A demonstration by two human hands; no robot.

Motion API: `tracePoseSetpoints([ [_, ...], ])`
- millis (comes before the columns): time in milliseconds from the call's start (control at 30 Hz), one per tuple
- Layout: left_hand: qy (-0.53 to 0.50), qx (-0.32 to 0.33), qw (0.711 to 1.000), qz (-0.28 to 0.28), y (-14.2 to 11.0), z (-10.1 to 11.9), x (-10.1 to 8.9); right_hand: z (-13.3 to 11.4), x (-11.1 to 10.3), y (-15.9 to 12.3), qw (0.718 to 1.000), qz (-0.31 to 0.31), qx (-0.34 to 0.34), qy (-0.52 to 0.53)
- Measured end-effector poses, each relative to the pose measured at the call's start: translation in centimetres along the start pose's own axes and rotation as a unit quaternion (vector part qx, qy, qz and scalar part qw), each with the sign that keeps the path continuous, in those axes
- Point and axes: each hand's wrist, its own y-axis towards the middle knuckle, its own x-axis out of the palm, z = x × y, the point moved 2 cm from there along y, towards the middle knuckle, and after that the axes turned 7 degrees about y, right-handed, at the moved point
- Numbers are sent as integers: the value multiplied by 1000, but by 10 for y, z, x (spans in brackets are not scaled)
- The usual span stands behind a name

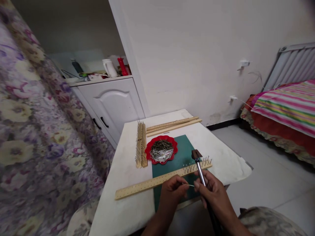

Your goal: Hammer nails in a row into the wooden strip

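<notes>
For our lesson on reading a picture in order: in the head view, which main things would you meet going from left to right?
Floral curtain → nail-studded wooden strips → red dish of nails → hammer → lower white plug on the wall → bed with a striped cover.

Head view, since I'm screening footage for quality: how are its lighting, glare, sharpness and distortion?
Head view: soft, dim light, the recess above the cabinet in shadow; head view: a bright highlight along the hammer shaft; head view: left hand and right hand slightly soft; head view: wide-angle stretching, the curtain slanting.
</notes>
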Motion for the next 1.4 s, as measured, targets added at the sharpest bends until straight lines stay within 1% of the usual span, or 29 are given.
tracePoseSetpoints([
  [67,-81,-40,996,13,0,-5,5,0,0,0,1000,2,0,10],
  [167,-170,-65,982,45,-2,-7,15,1,-1,-1,1000,-1,0,21],
  [267,-222,-70,971,56,-4,-6,23,-1,-1,-2,1000,10,-2,30],
  [333,-224,-63,971,56,-4,-4,23,-3,-1,-2,999,18,-5,27],
  [400,-181,-44,980,70,-2,-3,15,-4,-2,-1,1000,22,-8,21],
  [500,-40,-1,992,117,8,-3,-4,-5,-5,-1,999,24,-11,18],
  [600,113,51,983,134,22,-5,-17,-5,-7,-2,999,28,-11,17],
  [667,182,78,972,128,29,-7,-19,-5,-7,-2,999,29,-12,15],
  [733,222,92,963,123,34,-10,-17,-5,-7,-3,1000,25,-11,14],
  [967,286,107,946,104,39,-17,-11,-5,-6,-2,1000,22,-6,13],
  [1267,320,116,936,92,41,-20,-10,-4,-5,-2,1000,25,-1,6],
  [1333,323,114,935,92,43,-22,-9,-3,-6,-2,1000,17,4,5],
  [1400,326,113,934,97,44,-24,-8,-3,-7,-2,1000,-7,12,10],
])
